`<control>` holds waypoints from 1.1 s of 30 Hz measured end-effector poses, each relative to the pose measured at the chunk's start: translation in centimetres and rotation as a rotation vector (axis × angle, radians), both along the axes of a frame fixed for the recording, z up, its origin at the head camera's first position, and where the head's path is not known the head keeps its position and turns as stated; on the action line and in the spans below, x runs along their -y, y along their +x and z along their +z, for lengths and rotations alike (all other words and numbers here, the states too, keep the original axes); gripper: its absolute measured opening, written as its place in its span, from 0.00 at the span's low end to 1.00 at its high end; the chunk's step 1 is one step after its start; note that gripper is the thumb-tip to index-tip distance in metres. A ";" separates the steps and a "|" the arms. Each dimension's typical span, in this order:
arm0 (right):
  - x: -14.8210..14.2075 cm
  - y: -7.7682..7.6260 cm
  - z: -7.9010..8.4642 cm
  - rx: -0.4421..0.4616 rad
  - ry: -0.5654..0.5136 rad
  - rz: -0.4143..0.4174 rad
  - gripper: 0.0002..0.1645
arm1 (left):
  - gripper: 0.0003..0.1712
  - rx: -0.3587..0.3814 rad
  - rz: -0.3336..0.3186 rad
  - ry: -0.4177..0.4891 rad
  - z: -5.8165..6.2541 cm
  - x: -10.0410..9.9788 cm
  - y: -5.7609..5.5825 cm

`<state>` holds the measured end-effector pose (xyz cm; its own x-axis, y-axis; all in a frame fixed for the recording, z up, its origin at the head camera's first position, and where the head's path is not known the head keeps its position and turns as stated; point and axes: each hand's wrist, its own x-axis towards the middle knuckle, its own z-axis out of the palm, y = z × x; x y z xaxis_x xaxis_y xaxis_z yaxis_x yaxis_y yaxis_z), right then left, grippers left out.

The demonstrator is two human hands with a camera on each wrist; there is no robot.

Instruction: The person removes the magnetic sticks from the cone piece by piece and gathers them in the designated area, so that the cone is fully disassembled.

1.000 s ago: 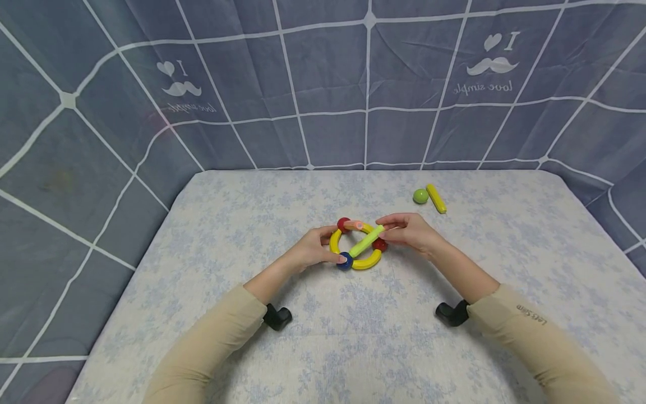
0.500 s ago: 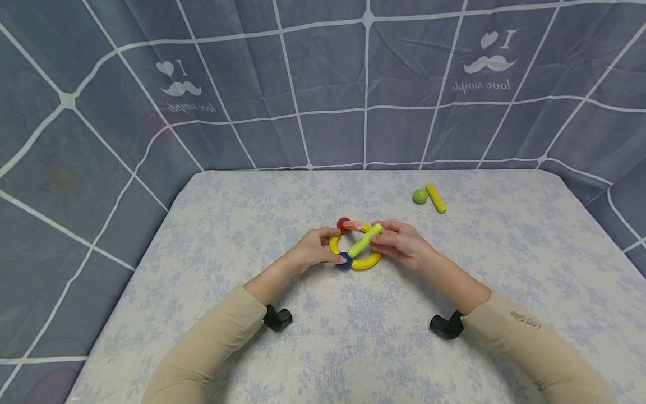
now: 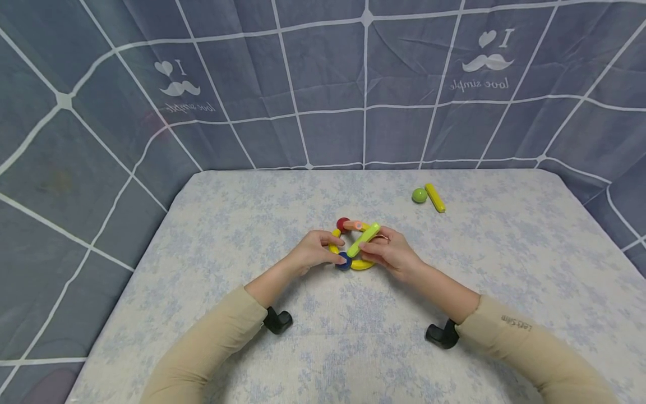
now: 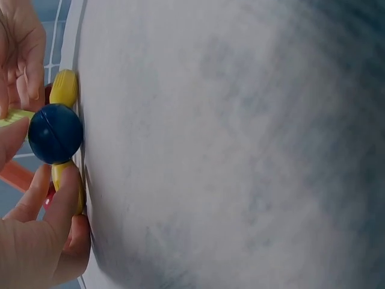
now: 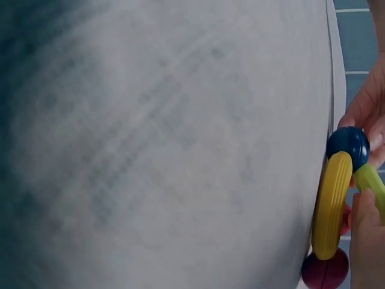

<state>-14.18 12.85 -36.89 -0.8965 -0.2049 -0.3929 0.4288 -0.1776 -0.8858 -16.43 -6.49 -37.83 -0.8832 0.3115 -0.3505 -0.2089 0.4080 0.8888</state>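
Note:
A ring of yellow curved rods (image 3: 361, 265) and coloured balls lies on the table, like a magnetic building set. My left hand (image 3: 314, 251) grips its near left side, thumb on the blue ball (image 4: 55, 133) and fingers at a yellow rod (image 4: 64, 174). In my right hand (image 3: 396, 255) a light green straight rod (image 3: 363, 240) is pinched, its lower end at the blue ball and its upper end raised. At the far side, an orange rod (image 3: 352, 225) slants up from a red ball (image 3: 342, 224). Another, dark red ball (image 5: 325, 268) is hidden behind my right hand in the head view.
Farther back on the right, a green ball (image 3: 419, 195) lies beside a yellow straight rod (image 3: 435, 198). A floral cloth covers the table (image 3: 323, 348). Behind and to the left hangs a grey-blue checked curtain (image 3: 328, 84).
My right hand has slid left and down from the green rod's upper end toward its middle, now covering the ring's right side. The left hand stays at the blue ball, its fingers slightly shifted.

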 end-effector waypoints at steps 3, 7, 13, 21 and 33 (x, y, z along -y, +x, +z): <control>0.3 0.1 -0.1 -0.003 0.010 0.010 0.30 | 0.19 -0.015 0.003 -0.012 0.0 -0.1 0.1; 0.5 0.2 -0.3 0.005 0.010 0.013 0.31 | 0.16 -0.026 0.017 -0.037 0.1 -0.2 0.3; 0.7 0.4 -0.1 0.002 0.016 0.056 0.31 | 0.13 -0.036 0.017 -0.057 0.2 -0.3 0.5; 0.7 0.4 0.0 0.019 -0.019 0.097 0.31 | 0.13 -0.033 0.012 -0.057 0.2 -0.2 0.7; 0.4 0.3 -0.2 -0.008 -0.057 0.113 0.30 | 0.13 -0.038 0.023 -0.041 0.1 -0.2 0.5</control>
